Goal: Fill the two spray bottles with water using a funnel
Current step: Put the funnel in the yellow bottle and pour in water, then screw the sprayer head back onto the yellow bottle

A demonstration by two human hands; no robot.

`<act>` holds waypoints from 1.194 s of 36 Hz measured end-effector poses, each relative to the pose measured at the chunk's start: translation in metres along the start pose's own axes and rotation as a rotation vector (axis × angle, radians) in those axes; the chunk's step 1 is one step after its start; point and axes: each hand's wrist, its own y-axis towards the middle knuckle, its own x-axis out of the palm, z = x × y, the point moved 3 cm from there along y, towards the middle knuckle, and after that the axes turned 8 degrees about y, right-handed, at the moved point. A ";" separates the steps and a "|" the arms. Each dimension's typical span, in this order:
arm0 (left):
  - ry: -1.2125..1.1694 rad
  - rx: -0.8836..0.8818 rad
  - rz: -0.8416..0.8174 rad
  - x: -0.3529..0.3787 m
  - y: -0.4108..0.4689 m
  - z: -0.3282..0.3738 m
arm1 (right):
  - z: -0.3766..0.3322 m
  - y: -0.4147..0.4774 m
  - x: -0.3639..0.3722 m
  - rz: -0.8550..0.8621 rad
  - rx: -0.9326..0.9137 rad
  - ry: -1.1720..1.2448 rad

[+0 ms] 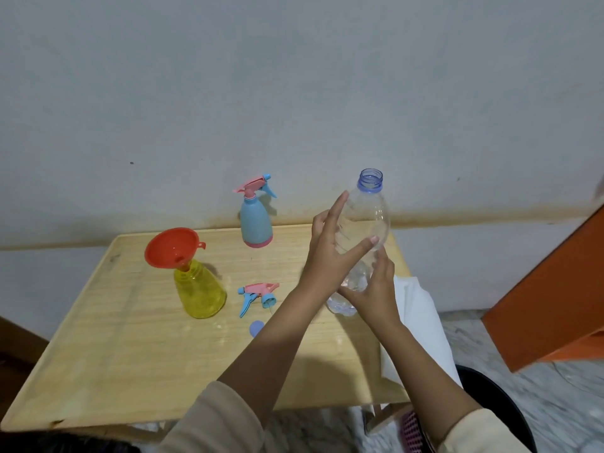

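My right hand [376, 292] grips the lower body of the uncapped water bottle [366, 223], mouth up. My left hand [327, 256] lies against its upper body, fingers straight and spread. Left of my fingers: the yellow spray bottle [199, 292] with the red funnel [171, 246] in its neck, a detached spray head [258, 294] just beside it, and the blue spray bottle [256, 223], head on, farther back.

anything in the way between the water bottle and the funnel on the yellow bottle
Nothing visible blocks it. A detached spray head and a blue cap lie flat on the table between the water bottle and the funnel, both lower than the funnel's rim.
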 end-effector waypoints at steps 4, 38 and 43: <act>-0.029 -0.025 -0.020 -0.008 -0.004 -0.002 | -0.001 -0.006 -0.001 0.028 -0.001 -0.011; 0.281 -0.264 0.086 -0.243 -0.058 -0.193 | -0.150 -0.037 0.236 -0.166 -0.089 -0.007; 0.141 -0.261 0.033 -0.241 -0.045 -0.195 | -0.150 -0.026 0.250 -0.149 -0.045 0.007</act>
